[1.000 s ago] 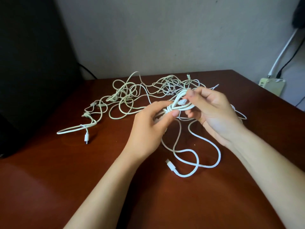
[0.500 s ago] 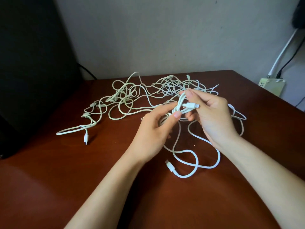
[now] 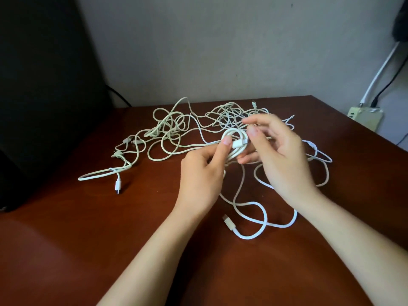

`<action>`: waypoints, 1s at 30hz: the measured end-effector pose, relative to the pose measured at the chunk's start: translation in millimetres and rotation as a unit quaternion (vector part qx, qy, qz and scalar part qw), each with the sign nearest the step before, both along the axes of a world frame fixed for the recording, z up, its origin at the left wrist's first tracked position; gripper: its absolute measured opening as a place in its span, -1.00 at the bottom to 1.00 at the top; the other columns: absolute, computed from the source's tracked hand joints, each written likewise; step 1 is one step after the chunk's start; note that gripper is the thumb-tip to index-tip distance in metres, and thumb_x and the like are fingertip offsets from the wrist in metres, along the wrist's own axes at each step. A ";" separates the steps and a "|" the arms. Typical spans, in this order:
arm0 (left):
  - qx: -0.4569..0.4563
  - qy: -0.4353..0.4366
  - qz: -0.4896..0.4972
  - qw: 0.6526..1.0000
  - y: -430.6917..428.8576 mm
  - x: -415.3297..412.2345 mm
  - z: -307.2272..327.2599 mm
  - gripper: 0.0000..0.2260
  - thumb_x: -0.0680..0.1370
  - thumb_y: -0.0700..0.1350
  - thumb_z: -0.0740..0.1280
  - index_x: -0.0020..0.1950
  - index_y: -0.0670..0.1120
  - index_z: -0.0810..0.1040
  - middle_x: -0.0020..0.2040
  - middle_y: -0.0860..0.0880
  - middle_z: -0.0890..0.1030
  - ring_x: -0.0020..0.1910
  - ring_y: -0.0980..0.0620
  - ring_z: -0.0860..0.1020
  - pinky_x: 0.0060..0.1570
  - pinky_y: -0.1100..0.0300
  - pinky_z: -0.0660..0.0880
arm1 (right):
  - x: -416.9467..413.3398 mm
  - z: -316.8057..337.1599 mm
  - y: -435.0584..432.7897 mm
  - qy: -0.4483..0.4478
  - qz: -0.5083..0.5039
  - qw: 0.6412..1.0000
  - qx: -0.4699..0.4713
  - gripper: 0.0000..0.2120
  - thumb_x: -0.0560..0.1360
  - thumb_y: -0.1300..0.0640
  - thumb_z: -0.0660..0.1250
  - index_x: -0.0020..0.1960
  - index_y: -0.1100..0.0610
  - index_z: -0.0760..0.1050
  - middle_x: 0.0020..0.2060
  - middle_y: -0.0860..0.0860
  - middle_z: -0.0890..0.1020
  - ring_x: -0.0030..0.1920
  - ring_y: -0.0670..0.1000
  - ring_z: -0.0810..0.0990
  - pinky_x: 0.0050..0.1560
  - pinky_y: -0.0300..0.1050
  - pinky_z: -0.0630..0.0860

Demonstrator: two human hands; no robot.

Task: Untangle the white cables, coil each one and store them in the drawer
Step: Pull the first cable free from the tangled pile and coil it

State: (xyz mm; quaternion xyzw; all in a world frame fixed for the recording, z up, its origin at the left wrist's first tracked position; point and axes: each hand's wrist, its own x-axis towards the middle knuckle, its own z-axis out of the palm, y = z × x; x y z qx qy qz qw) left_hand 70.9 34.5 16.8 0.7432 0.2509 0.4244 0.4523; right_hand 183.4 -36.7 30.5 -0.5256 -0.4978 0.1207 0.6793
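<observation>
A small coil of white cable (image 3: 234, 145) is held up over the table between both hands. My left hand (image 3: 202, 173) pinches its left side with thumb and fingers. My right hand (image 3: 283, 155), blurred, has its thumb on the coil's right edge and fingers beneath it, beside a white plug. The same cable trails down in loose loops to a connector (image 3: 228, 223) lying on the table. Behind the hands, a tangle of white cables (image 3: 174, 129) spreads across the brown table (image 3: 88, 239), with one plug end (image 3: 118, 185) at the left. No drawer is visible.
A large black object (image 3: 39, 96) stands along the table's left side. A pale power strip (image 3: 365, 115) with a white and a black cord plugged in sits past the table's right edge by the wall.
The coil has been turned to face the camera as a round loop. My right hand shifted from pinching the plug to its thumb on the coil's right edge.
</observation>
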 end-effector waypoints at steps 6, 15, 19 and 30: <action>0.007 0.002 0.043 0.999 -0.5 -2.3 1.2 -0.47 0.62 0.06 0.21 -0.33 -0.36 0.44 -0.59 0.08 0.23 -0.51 0.13 0.15 -0.45 0.24 0.11 | -1.4 -6.2 -0.6 -0.118 -0.034 0.992 0.007 -0.81 0.47 0.04 0.43 -0.17 0.03 0.41 -0.29 -0.05 0.58 -0.31 -0.05 0.67 -0.29 -0.18 0.61; 0.060 0.022 0.041 0.997 -1.1 -3.0 -0.8 -0.50 0.64 0.01 0.20 -0.41 -0.27 0.37 -0.57 0.07 0.23 -0.49 0.13 0.17 -0.43 0.20 0.12 | 9.7 -11.8 0.7 -0.286 -0.148 0.946 -0.041 -0.68 0.48 -0.12 0.29 -0.26 0.11 0.39 -0.49 -0.03 0.44 -0.43 0.00 0.40 -0.40 -0.15 0.36; 0.076 0.044 0.031 0.996 1.4 -4.5 -1.3 -0.52 0.63 0.00 0.21 -0.46 -0.19 0.36 -0.59 0.06 0.25 -0.50 0.13 0.19 -0.44 0.25 0.11 | 18.8 -7.1 -1.9 -0.327 -0.121 0.934 -0.082 -0.65 0.46 -0.20 0.23 -0.27 0.07 0.35 -0.53 -0.04 0.38 -0.45 -0.01 0.36 -0.39 -0.16 0.31; 0.071 0.034 -0.049 0.996 3.2 -6.0 -1.3 -0.67 0.61 -0.05 0.13 0.33 0.19 0.47 -0.06 -0.05 0.65 -0.09 -0.01 0.60 0.00 0.07 0.51 | 14.6 -1.9 -6.2 -0.398 -0.098 0.912 -0.033 -0.75 0.53 0.02 0.23 -0.26 0.13 0.36 -0.42 -0.11 0.33 -0.36 -0.03 0.28 -0.37 -0.24 0.23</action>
